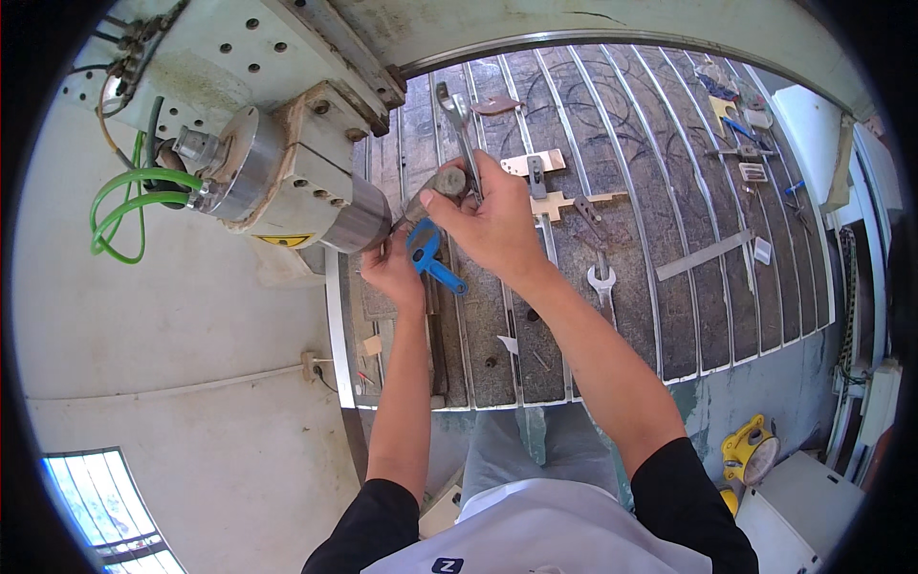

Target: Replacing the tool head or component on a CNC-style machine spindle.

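Observation:
My right hand (497,215) is closed round the shank of a metal wrench (463,124), whose jaw end points up and away from me. Its thumb lies against a grey round-ended metal cylinder (446,184), tilted beside the spindle's lower end. The silver spindle nose (359,218) hangs at the left under a pale housing. Just below it my left hand (392,273) has its fingers curled; what they grip is hidden. A blue tool with a handle (438,260) shows between my hands; I cannot tell whether it is held or lies on the slotted table (622,191).
An open-end wrench (601,280) and a clamp bar (588,218) lie right of my hands. Farther right are a metal strip (706,254) and several small tools. Green hoses (143,191) loop from the spindle motor. A yellow lamp (751,450) stands below the table's right side.

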A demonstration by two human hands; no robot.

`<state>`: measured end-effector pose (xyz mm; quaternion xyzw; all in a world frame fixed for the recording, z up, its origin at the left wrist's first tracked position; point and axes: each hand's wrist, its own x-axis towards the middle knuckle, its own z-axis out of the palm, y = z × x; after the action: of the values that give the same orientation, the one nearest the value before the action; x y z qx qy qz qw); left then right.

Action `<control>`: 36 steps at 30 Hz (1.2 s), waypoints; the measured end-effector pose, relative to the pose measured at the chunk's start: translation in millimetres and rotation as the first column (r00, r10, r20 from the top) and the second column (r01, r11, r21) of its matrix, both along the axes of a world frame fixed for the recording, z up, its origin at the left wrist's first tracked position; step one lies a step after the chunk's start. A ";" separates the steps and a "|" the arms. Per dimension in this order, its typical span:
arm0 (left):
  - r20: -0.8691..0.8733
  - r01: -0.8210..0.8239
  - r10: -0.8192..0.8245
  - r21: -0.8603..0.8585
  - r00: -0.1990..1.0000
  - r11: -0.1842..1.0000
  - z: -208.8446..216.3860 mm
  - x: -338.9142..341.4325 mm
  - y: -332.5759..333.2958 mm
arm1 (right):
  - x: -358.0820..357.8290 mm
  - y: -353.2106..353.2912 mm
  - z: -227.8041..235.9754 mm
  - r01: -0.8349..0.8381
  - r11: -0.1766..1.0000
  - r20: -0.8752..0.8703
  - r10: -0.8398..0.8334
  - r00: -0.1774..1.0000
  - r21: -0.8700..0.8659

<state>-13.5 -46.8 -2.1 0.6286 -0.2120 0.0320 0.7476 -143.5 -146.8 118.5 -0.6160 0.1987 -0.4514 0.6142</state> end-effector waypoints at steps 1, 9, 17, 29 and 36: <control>0.009 -0.001 0.001 -0.023 1.000 1.000 -3.2 2.7 0.8 | 0.5 -0.2 -1.2 -0.001 1.000 0.036 0.001 0.999 -0.017; 0.041 -0.145 0.148 -0.059 0.988 0.988 -13.9 -8.1 8.0 | -11.2 -1.9 -8.5 0.010 0.993 -0.046 -0.016 0.999 -0.119; -0.036 0.057 -0.054 0.094 0.998 0.994 -23.2 26.3 21.3 | -39.8 -5.6 -20.6 0.139 0.978 -0.025 -0.145 0.989 -0.155; 0.007 0.018 -0.019 0.137 1.000 0.990 -14.9 29.0 17.7 | -95.9 17.9 -57.9 0.207 0.978 -0.123 -0.204 0.971 0.017; -0.057 0.069 -0.064 0.084 0.996 0.994 -20.6 34.4 24.2 | -122.5 47.1 -76.1 0.348 0.910 -0.061 -0.343 0.937 0.225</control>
<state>20.9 -22.6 -22.7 0.6535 -0.2136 -0.0190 0.7259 -266.1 -99.7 42.4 -0.4994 0.3621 -0.5201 0.5907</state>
